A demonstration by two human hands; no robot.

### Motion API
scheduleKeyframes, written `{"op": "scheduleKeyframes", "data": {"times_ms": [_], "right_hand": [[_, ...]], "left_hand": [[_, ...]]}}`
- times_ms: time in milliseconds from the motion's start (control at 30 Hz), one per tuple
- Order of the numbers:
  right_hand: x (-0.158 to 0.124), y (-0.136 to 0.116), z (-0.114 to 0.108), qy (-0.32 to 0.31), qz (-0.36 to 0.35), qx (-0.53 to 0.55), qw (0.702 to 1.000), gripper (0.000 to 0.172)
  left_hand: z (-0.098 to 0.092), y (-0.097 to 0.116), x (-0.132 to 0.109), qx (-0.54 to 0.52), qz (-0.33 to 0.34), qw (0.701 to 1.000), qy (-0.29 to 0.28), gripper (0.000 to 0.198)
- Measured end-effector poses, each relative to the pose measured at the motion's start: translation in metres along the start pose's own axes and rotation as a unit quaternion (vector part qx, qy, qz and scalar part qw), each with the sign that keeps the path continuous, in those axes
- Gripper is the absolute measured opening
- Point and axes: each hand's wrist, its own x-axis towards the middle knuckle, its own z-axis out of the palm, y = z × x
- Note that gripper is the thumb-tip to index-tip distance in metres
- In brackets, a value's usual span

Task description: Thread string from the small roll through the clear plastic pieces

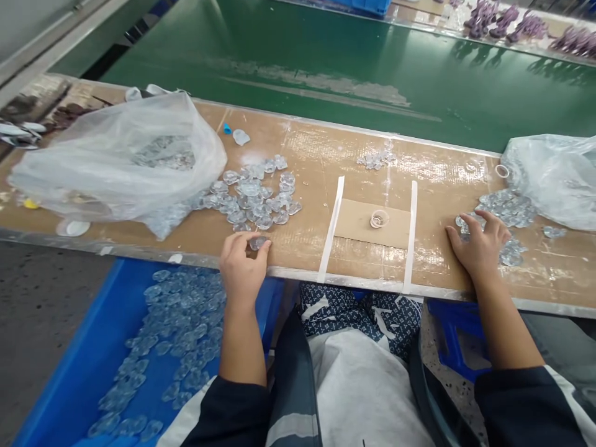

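Observation:
My left hand (242,264) rests at the near edge of the brown worktable (316,155), its fingers pinched on a small clear plastic piece (257,242). Just beyond it lies a loose heap of clear plastic pieces (256,195). My right hand (479,245) lies on the table at the right with fingers curled over the edge of another heap of clear pieces (507,211); what it holds, if anything, is hidden. Between the hands a cardboard patch (358,223) framed by two white tape strips carries a small clear ring (379,218).
A clear plastic bag (116,161) of pieces lies at the left, another bag (554,177) at the right. A blue bin (93,366) with several clear pieces stands below the table's left. A green conveyor belt (349,68) runs behind. Purple parts (507,25) lie beyond it.

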Motion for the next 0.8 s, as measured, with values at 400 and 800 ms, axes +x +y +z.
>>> {"op": "scheduleKeyframes", "data": {"times_ms": [400,800], "right_hand": [[0.025,-0.117,-0.029,-0.084,-0.019,0.350,0.933,0.024],[0.043,-0.138,-0.004,-0.134,0.046,0.463,0.875,0.017]], "left_hand": [[-0.001,0.057,-0.005,-0.103,0.041,0.983,-0.149,0.027],[0.034,0.091,-0.008,-0.096,0.100,0.950,-0.280,0.016]]}}
